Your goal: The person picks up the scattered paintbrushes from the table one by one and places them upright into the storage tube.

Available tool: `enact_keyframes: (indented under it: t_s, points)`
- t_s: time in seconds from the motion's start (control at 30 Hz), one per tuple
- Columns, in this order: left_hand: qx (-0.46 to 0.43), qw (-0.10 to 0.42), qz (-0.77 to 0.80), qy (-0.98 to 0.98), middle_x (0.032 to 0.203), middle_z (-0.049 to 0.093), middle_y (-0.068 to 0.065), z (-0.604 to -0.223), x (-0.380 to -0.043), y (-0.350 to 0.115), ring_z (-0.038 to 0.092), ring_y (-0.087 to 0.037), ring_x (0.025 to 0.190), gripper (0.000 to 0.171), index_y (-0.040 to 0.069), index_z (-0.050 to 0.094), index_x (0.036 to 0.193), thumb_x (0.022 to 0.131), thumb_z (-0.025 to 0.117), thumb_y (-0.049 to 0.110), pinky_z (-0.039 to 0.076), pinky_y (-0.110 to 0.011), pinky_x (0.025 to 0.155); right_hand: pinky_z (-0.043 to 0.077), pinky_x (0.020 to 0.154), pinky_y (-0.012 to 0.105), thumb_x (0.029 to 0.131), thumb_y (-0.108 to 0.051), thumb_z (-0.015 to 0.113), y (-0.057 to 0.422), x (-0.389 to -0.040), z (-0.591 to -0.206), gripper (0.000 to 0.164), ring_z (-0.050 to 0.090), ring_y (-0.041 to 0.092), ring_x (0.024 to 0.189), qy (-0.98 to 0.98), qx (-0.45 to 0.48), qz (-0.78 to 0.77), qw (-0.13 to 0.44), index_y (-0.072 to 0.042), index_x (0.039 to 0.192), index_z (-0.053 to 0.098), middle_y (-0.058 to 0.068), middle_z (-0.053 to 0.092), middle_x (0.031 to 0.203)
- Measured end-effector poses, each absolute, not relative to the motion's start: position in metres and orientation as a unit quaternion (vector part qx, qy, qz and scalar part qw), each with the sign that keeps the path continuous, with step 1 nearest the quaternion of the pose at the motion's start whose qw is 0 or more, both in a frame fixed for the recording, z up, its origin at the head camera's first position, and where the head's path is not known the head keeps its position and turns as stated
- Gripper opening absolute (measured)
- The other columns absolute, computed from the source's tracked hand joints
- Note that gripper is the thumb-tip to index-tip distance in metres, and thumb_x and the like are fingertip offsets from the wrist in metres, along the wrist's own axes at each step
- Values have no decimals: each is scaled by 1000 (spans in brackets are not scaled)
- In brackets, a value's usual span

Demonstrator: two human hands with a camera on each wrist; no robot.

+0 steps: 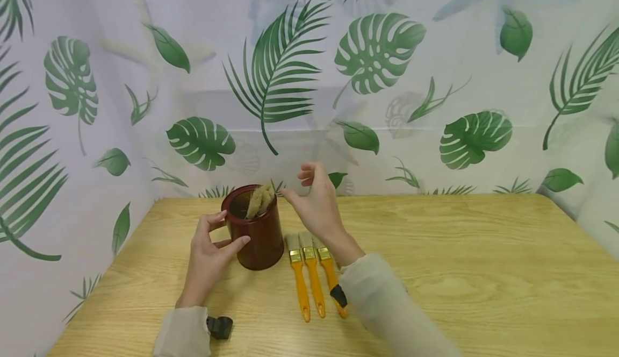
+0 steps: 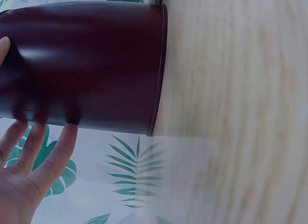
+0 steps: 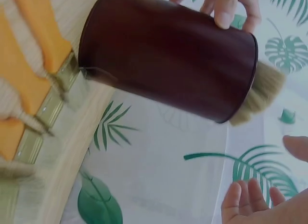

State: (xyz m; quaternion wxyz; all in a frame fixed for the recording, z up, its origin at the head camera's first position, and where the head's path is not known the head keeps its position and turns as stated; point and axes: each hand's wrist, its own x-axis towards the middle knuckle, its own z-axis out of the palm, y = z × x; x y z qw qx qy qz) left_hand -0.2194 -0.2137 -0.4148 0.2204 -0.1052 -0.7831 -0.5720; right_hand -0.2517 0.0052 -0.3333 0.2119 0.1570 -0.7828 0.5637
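A dark red can stands upright at the left of the table, with beige bristle tufts sticking up at its mouth. My left hand holds the can from the left, thumb on the near side and fingers on the far side. In the left wrist view its fingertips press against the can's wall. Just right of the rim, my right hand is raised with thumb and fingers apart and nothing between them. The right wrist view shows the bristles beyond the rim, apart from that hand. What lies lower inside the can is hidden.
Three paintbrushes with orange handles lie side by side right of the can, bristles away from me; my right forearm passes beside them. The wooden table ends at a white curtain printed with green leaves. Each wrist carries a black device.
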Motion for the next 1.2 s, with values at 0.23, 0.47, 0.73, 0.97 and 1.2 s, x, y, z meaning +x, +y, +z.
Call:
enact_keyframes:
  t_s: [0.23, 0.47, 0.73, 0.97, 1.2]
  points:
    - [-100, 214, -577, -782, 137, 51, -16, -418, -219, -213, 50, -27, 121, 55, -5, 48, 129, 85, 81, -2, 56, -22, 82, 52, 90, 49, 92, -2, 73, 29, -252, -335, 43, 58, 40, 102, -797, 141, 566, 158, 6, 126, 48, 21, 59, 110]
    - [-101, 216, -577, -781, 137, 52, -15, -419, -219, -214, 51, -27, 120, 54, -5, 49, 129, 85, 81, -2, 57, -23, 82, 54, 84, 46, 90, 0, 72, 48, -249, -336, 39, 60, 36, 98, -826, 121, 539, 116, 4, 122, 50, 23, 59, 110]
    - [-101, 216, -581, -778, 135, 52, -15, -419, -219, -213, 51, -24, 119, 54, -4, 49, 129, 84, 81, -4, 57, -23, 82, 55, 84, 47, 94, -3, 69, 70, -245, -339, 35, 61, 37, 98, -866, 121, 479, 75, 4, 121, 48, 22, 58, 111]
    - [-104, 214, -582, -778, 134, 52, -13, -417, -221, -213, 51, -24, 120, 55, -4, 49, 129, 85, 81, -3, 56, -23, 83, 55, 84, 48, 94, -7, 68, 89, -241, -341, 37, 61, 38, 100, -885, 111, 451, 38, 5, 123, 49, 22, 59, 112]
    - [-104, 216, -577, -781, 136, 51, -14, -414, -220, -215, 51, -26, 121, 55, -4, 48, 130, 86, 80, -2, 55, -20, 83, 56, 82, 48, 93, -8, 70, 103, -236, -346, 37, 63, 36, 94, -899, 115, 423, 17, 7, 121, 51, 22, 62, 109]
